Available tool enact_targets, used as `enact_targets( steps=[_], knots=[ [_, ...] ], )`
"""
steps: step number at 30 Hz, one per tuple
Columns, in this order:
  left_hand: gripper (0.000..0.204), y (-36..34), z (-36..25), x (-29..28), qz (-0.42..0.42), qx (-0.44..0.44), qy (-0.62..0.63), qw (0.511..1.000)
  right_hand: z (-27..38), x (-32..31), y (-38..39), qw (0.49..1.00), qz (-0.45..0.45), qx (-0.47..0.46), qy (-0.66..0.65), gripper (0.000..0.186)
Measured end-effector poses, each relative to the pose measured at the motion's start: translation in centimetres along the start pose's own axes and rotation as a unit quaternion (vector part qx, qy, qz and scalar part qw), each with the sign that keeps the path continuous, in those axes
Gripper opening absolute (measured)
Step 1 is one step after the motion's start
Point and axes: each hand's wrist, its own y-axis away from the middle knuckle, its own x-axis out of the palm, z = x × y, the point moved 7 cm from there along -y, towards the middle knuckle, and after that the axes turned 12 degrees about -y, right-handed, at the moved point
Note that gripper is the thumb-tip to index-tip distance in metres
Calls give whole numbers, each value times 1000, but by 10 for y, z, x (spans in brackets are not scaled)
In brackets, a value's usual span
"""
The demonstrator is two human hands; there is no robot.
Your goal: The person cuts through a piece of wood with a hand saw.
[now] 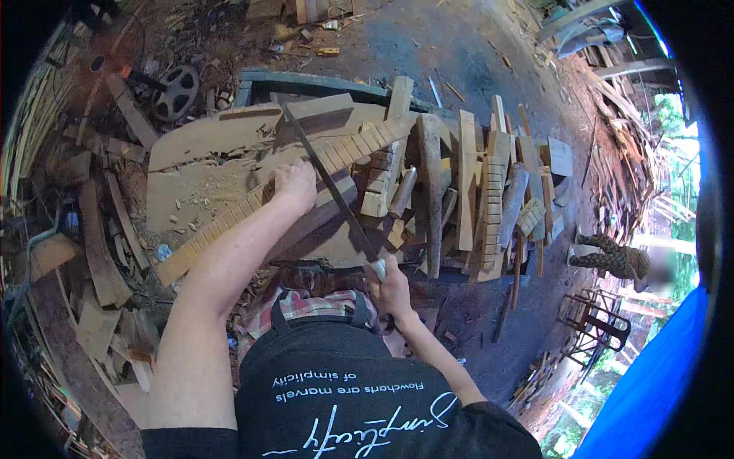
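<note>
A long notched wooden strip (229,220) lies slanted across a rough wooden workbench (191,138). My left hand (294,186) presses down on the strip near its middle. My right hand (391,287) grips the pale handle of a long dark file or rasp (325,177), whose blade runs up and to the left across the strip, just right of my left hand. Wood chips lie on the bench left of the strip.
A pile of several more notched strips and wood blocks (482,199) lies to the right on the bench. Offcuts (99,252) and a small wheel (177,90) lie on the dirt at the left. Another person's legs (612,256) stand at the right by a blue sheet (657,382).
</note>
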Motion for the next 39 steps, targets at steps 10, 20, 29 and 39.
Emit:
enact_targets(
  steps=[10,20,29,39],
  knots=[
    [36,-1,-2,-3,38,-28,-4,999,22,36,-92,997,-26,-62,39,25],
    [39,3,4,-10,66,-70,30,995,-27,-45,68,997,-22,64,-28,25],
    [36,-4,-5,-3,68,-37,-10,997,-19,-30,5,999,-50,-14,-14,28],
    [50,-5,-5,-13,59,-56,51,995,-25,-30,1,998,-39,-27,33,28]
  ],
)
